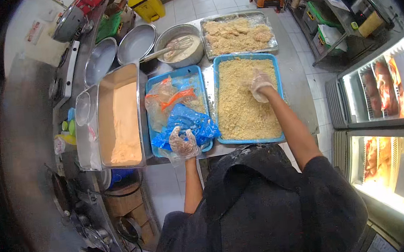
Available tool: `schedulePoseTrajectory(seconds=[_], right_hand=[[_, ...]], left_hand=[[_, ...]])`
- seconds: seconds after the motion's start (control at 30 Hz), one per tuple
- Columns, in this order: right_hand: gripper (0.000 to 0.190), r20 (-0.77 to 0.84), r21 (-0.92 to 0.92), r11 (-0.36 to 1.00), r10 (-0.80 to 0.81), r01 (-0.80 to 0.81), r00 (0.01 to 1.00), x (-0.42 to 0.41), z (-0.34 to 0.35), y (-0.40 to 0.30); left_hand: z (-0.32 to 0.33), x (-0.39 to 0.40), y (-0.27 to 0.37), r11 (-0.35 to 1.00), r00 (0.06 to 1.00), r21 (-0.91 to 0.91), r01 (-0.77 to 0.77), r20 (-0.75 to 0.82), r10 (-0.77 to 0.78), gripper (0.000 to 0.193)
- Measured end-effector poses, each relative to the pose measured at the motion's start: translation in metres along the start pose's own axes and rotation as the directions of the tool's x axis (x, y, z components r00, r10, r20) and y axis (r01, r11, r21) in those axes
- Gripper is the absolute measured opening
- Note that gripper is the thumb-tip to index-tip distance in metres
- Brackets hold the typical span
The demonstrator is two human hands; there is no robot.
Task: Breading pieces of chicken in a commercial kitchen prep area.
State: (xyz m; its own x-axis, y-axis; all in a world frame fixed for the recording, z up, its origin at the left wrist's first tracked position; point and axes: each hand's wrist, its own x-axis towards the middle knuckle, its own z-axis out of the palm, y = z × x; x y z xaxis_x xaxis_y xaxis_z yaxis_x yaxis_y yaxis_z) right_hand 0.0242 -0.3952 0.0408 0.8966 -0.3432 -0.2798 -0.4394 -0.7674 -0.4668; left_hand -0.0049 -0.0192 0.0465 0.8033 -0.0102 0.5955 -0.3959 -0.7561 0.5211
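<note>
My left hand [184,143], in a clear plastic glove with crumbs stuck to it, is at the near edge of a crumpled blue plastic bag [191,125]. Its thumb and fingers are apart. The bag lies in a blue tray [205,89] beside a clear bag with orange strips [160,104] and some loose crumbs. My right hand [261,84], gloved too, touches the breadcrumbs [246,118] that fill a second blue tray [215,67]. Its fingertips blend into the crumbs, so their closure is unclear.
Behind stand a metal tray of crumb-coated pieces [239,34] and a pot of pale batter [181,55] with a whisk [166,51]. Left are a deep pan of orange-tan powder [126,122] and two metal bowls [101,61] [137,43]. Lit display fridges [339,128] stand right.
</note>
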Motion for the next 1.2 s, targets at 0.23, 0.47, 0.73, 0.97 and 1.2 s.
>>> schedulePoseTrajectory(seconds=[0.23,0.47,0.73,0.97,1.2], right_hand=[[0.092,0.147,-0.373,0.917,-0.094,0.143,0.985,-0.009,0.006,-0.039],[0.068,0.485,-0.354,0.771,-0.332,0.529,0.809,-0.079,0.102,-0.023],[0.059,-0.022,-0.365,0.927,-0.099,0.084,0.995,-0.012,0.011,-0.032],[0.075,-0.014,-0.320,0.917,-0.257,0.239,0.966,0.035,0.008,-0.011],[0.101,-0.116,-0.229,0.930,-0.321,0.289,0.940,-0.020,0.022,-0.031]], left_hand=[[0.033,-0.002,-0.006,0.958,0.958,0.008,0.287,0.003,-0.287,0.049],[0.017,-0.010,-0.008,0.966,0.980,0.172,0.195,0.011,-0.199,0.047],[0.013,-0.011,-0.017,0.964,0.988,0.220,0.148,0.016,-0.156,0.040],[0.024,-0.002,-0.016,0.972,0.996,0.222,0.077,0.015,-0.082,0.034],[0.009,-0.006,-0.026,0.980,0.994,0.199,0.020,-0.112,0.003,0.022]])
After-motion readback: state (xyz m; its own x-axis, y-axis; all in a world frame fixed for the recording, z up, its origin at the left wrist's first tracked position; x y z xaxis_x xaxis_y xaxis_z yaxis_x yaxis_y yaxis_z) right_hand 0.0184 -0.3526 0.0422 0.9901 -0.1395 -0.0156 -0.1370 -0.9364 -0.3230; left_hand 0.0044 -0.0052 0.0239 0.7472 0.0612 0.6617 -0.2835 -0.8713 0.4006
